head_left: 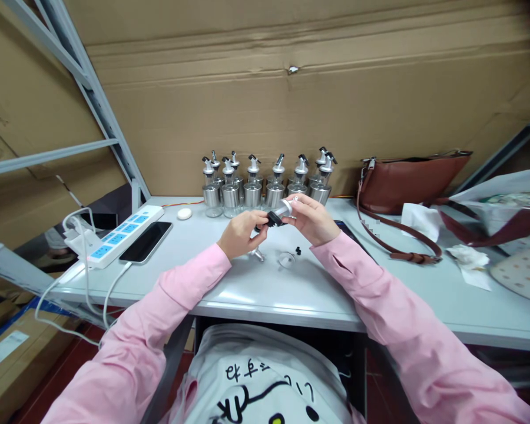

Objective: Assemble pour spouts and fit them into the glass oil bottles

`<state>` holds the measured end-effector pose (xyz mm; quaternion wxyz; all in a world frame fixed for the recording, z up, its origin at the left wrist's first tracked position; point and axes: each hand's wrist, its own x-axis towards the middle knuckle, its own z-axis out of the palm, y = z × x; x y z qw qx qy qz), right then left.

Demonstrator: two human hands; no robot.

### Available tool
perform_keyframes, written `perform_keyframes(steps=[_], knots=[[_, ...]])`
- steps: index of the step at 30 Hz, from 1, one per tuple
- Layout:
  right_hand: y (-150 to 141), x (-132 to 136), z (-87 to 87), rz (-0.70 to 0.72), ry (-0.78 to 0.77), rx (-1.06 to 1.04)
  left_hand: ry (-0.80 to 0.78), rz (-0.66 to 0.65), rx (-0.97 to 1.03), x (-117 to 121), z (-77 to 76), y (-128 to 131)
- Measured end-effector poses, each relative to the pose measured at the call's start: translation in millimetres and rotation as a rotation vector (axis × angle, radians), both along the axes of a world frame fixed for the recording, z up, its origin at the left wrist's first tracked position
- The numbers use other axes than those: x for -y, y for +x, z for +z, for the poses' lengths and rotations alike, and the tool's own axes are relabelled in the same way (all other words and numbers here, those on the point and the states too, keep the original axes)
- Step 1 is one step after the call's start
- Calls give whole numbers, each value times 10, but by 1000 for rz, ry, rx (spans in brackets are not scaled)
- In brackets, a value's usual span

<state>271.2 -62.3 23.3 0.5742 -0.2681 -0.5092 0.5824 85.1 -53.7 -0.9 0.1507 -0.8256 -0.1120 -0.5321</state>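
Above the middle of the table, my left hand (244, 233) is closed, its fingers pinching a small black cap-like part (274, 219). My right hand (314, 219) grips a silver-white pourer top (284, 209), tilted and touching the black part. Whether the two are joined cannot be made out. Below the hands lie a clear round piece (286, 259), a tiny black piece (298, 251) and a small metallic spout (258, 254). Behind them stand several glass bottles (230, 193) with steel sleeves and pourer tops, some partly hidden by the hands.
To the left are a white power strip (126, 235), a phone (146, 242) on a cable and a white round object (184, 214). A brown handbag (408, 182), its strap and crumpled tissues (468, 257) lie right. A dark flat object (351, 234) is partly behind my right sleeve.
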Motion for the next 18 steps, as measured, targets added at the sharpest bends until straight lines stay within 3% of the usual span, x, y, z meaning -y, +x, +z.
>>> perform_keyframes(steps=[18], knots=[[3,-7,9,-21,-5,4,-46,-1,-24,-26,-21,-20]])
